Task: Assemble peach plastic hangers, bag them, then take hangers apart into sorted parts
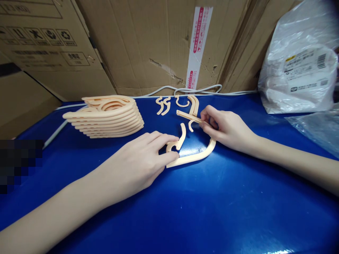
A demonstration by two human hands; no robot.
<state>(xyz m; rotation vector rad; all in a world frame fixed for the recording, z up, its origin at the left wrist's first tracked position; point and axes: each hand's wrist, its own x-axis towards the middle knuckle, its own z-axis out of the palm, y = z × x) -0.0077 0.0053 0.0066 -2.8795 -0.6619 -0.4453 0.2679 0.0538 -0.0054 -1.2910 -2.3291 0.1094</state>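
A peach plastic hanger frame [194, 156] lies on the blue table [212, 204] between my hands. My left hand [140, 162] pinches its left end together with a small curved hook piece [180, 137]. My right hand [225, 127] pinches a straight peach bar [188, 116] at the frame's upper right, fingers closed round it. A tiny hook [190, 125] lies just under that bar. A stack of several finished peach hangers [106, 116] sits to the left of my left hand.
Loose curved peach parts [165, 105] lie in a row at the table's back. White cables [201, 90] run along the rear edge. Cardboard boxes [148, 42] form a wall behind. A clear plastic bag with labelled goods [302, 67] stands at the right.
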